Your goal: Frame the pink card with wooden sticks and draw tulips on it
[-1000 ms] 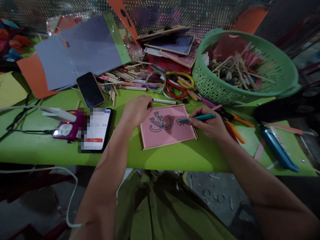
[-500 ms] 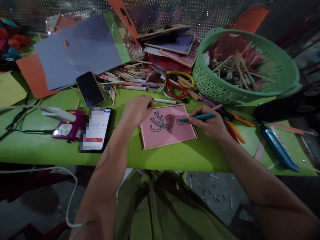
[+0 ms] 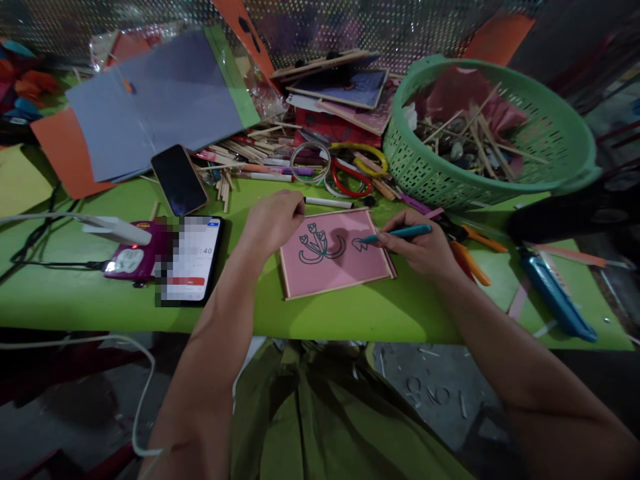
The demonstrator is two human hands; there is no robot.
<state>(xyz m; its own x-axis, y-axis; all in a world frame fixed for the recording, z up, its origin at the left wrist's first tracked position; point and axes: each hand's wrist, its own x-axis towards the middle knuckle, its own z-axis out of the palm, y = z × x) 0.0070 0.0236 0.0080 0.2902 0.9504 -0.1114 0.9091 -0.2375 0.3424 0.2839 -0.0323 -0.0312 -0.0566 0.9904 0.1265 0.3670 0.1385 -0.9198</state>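
Note:
A pink card (image 3: 320, 279) edged with thin wooden sticks lies on the green table, bearing dark outlined tulips with curved leaves. My right hand (image 3: 415, 243) is closed in a writing grip round a teal pen (image 3: 407, 231). The pen's tip touches the card's right part, at a small outlined shape. At the card's upper left corner rests my left hand (image 3: 279, 217), its fingers curled under; whatever they may hold is hidden. Just beyond the card, close to the left fingers, lies a white marker (image 3: 330, 202) with a dark end.
Behind are scissors (image 3: 353, 177), a roll of tape (image 3: 310, 163), several markers and sticks. A green basket (image 3: 430, 177) stands back right, a blue cutter (image 3: 557, 297) at right. Two phones (image 3: 179, 179) and a purple device with cables (image 3: 131, 257) lie left.
Short strokes have extended the small outline at the card's right side, the pen shifting only slightly. My left hand has stayed in place. The phone's timer went from 39 to 40.

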